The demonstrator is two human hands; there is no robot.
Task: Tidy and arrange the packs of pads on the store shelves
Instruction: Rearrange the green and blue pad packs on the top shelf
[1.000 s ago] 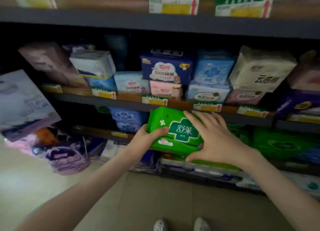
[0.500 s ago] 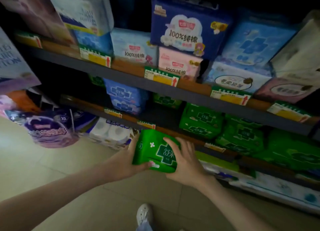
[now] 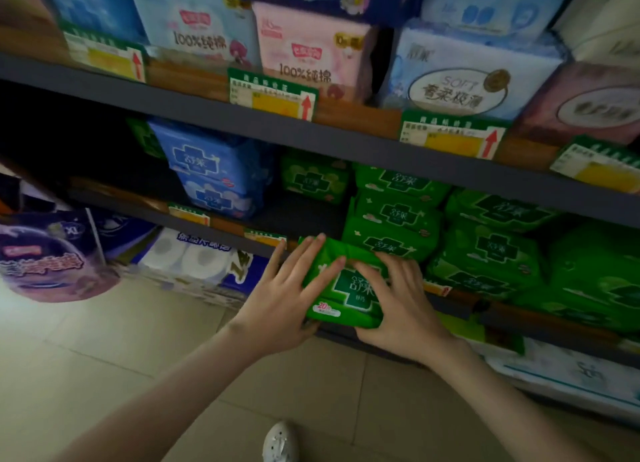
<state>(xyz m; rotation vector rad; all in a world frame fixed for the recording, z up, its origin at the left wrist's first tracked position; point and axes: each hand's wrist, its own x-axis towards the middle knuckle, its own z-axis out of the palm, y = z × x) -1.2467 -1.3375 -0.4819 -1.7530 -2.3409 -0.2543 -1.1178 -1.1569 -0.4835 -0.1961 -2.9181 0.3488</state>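
A green pack of pads (image 3: 341, 288) sits between both hands at the front edge of the lower shelf (image 3: 311, 216). My left hand (image 3: 284, 299) grips its left side with fingers spread over the top. My right hand (image 3: 401, 302) presses on its right side and front face. Just behind and to the right stands a stack of matching green packs (image 3: 391, 216), and further green packs (image 3: 491, 247) fill the shelf to the right. Two blue packs (image 3: 211, 174) are stacked to the left on the same shelf.
The upper shelf (image 3: 346, 139) carries light blue, pink and white packs with green-and-yellow price tags (image 3: 273, 94). A purple bag (image 3: 52, 254) and toilet rolls (image 3: 194, 257) stand low at the left. Tiled floor (image 3: 104, 351) and my white shoe (image 3: 280, 442) are below.
Both hands have carried the green pack down and in toward the lower shelf, and my view has dropped and closed in on that shelf.
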